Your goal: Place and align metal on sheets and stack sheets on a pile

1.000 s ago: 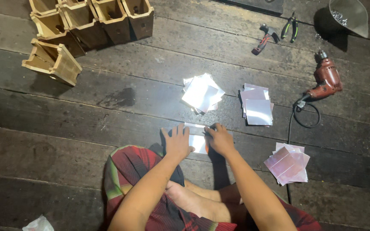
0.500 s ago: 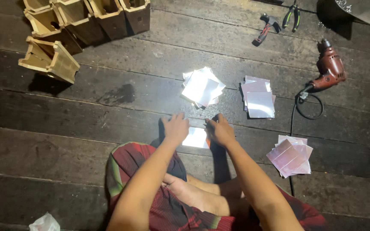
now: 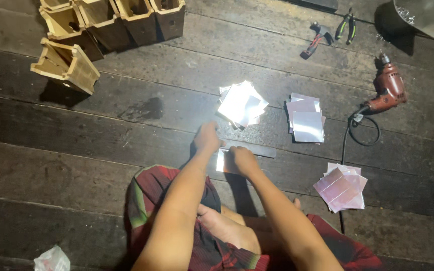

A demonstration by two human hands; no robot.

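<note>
I sit on a dark plank floor with both hands at a small shiny metal sheet lying in front of my knees. My left hand presses with curled fingers on the left end of a dark flat ruler that lies across the sheet's far edge. My right hand rests on top of the sheet and covers most of it. What lies under the right palm is hidden.
Three piles of shiny sheets lie beyond and to the right: one pile, a second pile, a pinkish pile. A red corded drill, hammer and pliers lie far right. Wooden boxes stand far left.
Both hands stay on the sheet. The left hand has shifted a little farther from me, and the dark ruler now shows to the right of the hands.
</note>
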